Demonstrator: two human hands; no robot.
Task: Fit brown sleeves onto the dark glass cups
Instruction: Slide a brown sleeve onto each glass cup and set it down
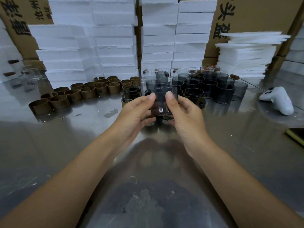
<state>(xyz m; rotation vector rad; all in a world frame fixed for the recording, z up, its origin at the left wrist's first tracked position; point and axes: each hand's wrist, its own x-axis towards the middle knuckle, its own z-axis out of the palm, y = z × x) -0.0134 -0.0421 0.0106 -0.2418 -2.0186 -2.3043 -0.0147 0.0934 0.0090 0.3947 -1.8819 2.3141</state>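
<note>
Both hands meet at centre, raised just above the steel table (65,145): left hand (136,112) and right hand (184,116) each closed on a side of one dark glass cup (163,102), thumbs pressed to its near wall, fingers wrapped behind. Cup upright, slightly tilted toward the wearer. No sleeve visible on it, though the lower part is hidden by fingers. Brown sleeves (87,91) stand in loose rows to the left, well apart from the hands. Bare dark cups (209,86) crowd behind and to the right; a few sleeved cups (130,97) sit just beyond the left hand. White controller (278,99) at far right; foam blocks (115,38) stacked behind. Judged step: cup picked, sleeve not yet fetched. Next move likely calls for freeing one hand, reaching left for a sleeve, then aligning it with the base.
</note>
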